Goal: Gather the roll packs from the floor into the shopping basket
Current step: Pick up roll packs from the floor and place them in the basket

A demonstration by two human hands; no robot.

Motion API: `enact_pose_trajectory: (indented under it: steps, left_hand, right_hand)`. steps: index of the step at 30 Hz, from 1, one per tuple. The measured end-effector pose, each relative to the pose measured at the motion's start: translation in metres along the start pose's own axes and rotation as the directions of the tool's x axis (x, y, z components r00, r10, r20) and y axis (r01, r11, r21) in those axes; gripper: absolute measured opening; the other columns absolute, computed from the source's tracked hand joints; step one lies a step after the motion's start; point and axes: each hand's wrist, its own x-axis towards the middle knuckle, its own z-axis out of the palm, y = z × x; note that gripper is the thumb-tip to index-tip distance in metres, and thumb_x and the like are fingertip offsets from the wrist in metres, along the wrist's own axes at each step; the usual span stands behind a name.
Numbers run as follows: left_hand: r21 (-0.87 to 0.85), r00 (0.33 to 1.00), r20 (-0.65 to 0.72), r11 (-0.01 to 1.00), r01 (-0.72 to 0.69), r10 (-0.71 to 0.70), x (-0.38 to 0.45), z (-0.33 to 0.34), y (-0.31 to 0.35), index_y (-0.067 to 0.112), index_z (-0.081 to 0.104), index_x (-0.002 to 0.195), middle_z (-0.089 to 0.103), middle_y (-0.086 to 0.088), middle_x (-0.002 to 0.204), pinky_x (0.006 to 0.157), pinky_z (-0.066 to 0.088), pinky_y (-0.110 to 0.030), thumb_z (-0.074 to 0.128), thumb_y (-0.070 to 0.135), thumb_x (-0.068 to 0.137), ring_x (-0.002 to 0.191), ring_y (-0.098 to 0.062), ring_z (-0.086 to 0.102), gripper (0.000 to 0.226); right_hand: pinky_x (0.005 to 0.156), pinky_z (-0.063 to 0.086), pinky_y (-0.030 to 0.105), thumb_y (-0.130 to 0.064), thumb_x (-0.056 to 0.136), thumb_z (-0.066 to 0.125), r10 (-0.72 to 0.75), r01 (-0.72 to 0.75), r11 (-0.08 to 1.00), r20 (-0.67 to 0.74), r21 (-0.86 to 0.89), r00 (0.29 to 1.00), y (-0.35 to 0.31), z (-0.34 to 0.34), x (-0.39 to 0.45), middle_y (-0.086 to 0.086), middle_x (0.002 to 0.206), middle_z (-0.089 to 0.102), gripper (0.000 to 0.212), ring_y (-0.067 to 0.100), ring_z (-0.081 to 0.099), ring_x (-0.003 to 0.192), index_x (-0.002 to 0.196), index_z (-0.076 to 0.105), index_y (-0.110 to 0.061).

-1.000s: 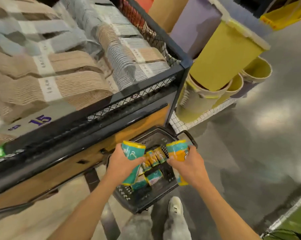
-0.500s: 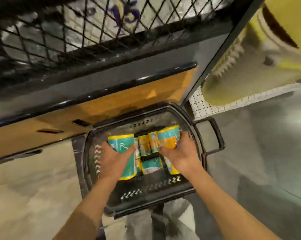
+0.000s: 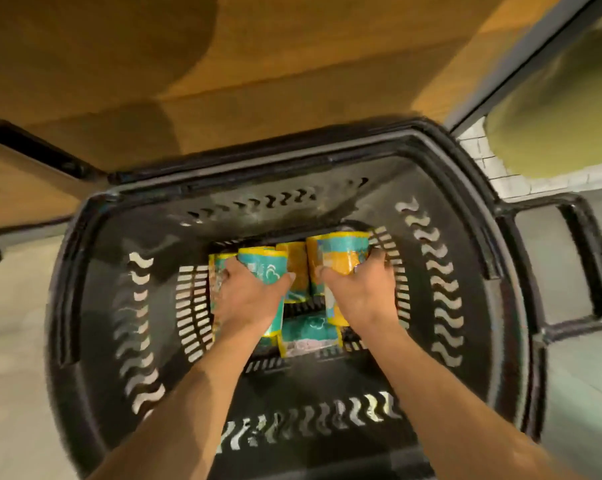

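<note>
Both hands, left hand (image 3: 247,299) and right hand (image 3: 358,292), grip roll packs (image 3: 263,268) inside basket (image 3: 465,306)

Warm, dimmish light from above; soft shadows pool on the wooden panel (image 3: 223,64) at eleven o'clock. The basket rim (image 3: 64,289) smears with motion blur (wide-angle bowing too).

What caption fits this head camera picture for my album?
Both hands, left hand and right hand, lower roll packs into the black shopping basket.

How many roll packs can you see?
5: one in the left hand, one in the right hand, one left, one between, one lying nearer. More may hide.
</note>
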Motion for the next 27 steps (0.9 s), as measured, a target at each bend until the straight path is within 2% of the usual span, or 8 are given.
enact_pose_trajectory:
  steps: [2,5,7,10,16,21,24,27]
  left_hand:
    - [0.024,1.000,-0.003,1.000,0.014,-0.014,0.012,0.012,-0.001,0.008,0.037,0.133,0.058,-0.017,0.132,0.098,0.046,-0.044,0.081,0.061,0.070,0.122,-0.038,0.056,0.093]
    - [0.059,0.998,-0.059,0.998,0.036,-0.032,0.028,0.035,-0.005,0.007,0.037,0.133,0.052,-0.019,0.137,0.097,0.044,-0.045,0.078,0.060,0.074,0.125,-0.040,0.052,0.090]
    - [0.087,0.995,-0.101,0.996,0.024,-0.015,0.034,0.049,-0.007,0.007,0.037,0.128,0.051,-0.019,0.135,0.096,0.043,-0.048,0.077,0.062,0.073,0.123,-0.041,0.052,0.087]
    - [0.152,0.989,-0.144,0.988,0.007,0.015,0.040,0.064,-0.005,0.008,0.037,0.126,0.051,-0.018,0.133,0.095,0.044,-0.048,0.078,0.057,0.073,0.121,-0.041,0.053,0.083]
    - [0.257,0.984,-0.176,0.966,0.009,0.038,0.043,0.076,-0.003,0.009,0.037,0.130,0.052,-0.016,0.133,0.091,0.045,-0.046,0.074,0.066,0.075,0.121,-0.040,0.054,0.088]
    - [0.305,0.974,-0.219,0.952,0.019,0.051,0.049,0.091,-0.001,0.009,0.030,0.141,0.051,-0.019,0.133,0.091,0.045,-0.049,0.069,0.069,0.076,0.120,-0.041,0.053,0.098]
    - [0.327,0.969,-0.219,0.945,-0.033,0.110,0.049,0.094,-0.003,0.013,0.020,0.150,0.044,-0.019,0.140,0.095,0.044,-0.050,0.067,0.067,0.080,0.120,-0.041,0.052,0.100]
    - [0.391,0.955,-0.229,0.916,-0.089,0.191,0.048,0.089,-0.006,0.018,0.017,0.152,0.034,-0.017,0.150,0.096,0.043,-0.050,0.065,0.062,0.085,0.114,-0.042,0.055,0.093]
  right_hand:
    - [0.106,0.041,0.037,-0.043,0.076,0.082,-0.002,0.003,1.000,0.024,-0.026,1.000,0.007,0.013,0.013,0.017,0.137,0.052,0.085,0.034,0.049,0.130,0.140,0.044,-0.004]
    - [0.110,0.043,0.042,-0.047,0.076,0.082,-0.008,0.009,0.999,0.045,-0.033,0.999,0.019,0.037,0.030,0.018,0.141,0.050,0.089,0.036,0.047,0.133,0.144,0.041,-0.007]
    - [0.114,0.039,0.042,-0.048,0.079,0.080,-0.015,0.018,0.998,0.060,-0.055,0.998,0.024,0.049,0.038,0.019,0.146,0.046,0.091,0.037,0.043,0.137,0.148,0.037,-0.007]
    - [0.117,0.029,0.039,-0.054,0.087,0.071,0.008,0.008,0.991,0.118,-0.131,0.993,0.026,0.062,0.046,0.020,0.157,0.032,0.101,0.036,0.030,0.146,0.159,0.018,-0.005]
    - [0.112,0.038,0.040,-0.052,0.084,0.075,0.028,-0.017,0.992,0.087,-0.125,0.996,0.030,0.067,0.057,0.018,0.151,0.039,0.093,0.037,0.040,0.139,0.153,0.030,-0.007]
    - [0.111,0.038,0.044,-0.050,0.084,0.075,0.028,-0.018,0.991,0.072,-0.135,0.997,0.040,0.064,0.058,0.016,0.147,0.042,0.088,0.036,0.041,0.138,0.150,0.032,-0.011]
    - [0.115,0.039,0.050,-0.049,0.081,0.078,0.048,-0.038,0.991,0.076,-0.127,0.996,0.045,0.062,0.058,0.014,0.152,0.037,0.092,0.035,0.037,0.142,0.153,0.030,-0.016]
    - [0.108,0.046,0.047,-0.046,0.080,0.081,0.050,-0.042,0.993,0.066,-0.114,0.997,0.049,0.060,0.055,0.011,0.144,0.043,0.085,0.032,0.046,0.133,0.146,0.037,-0.017]
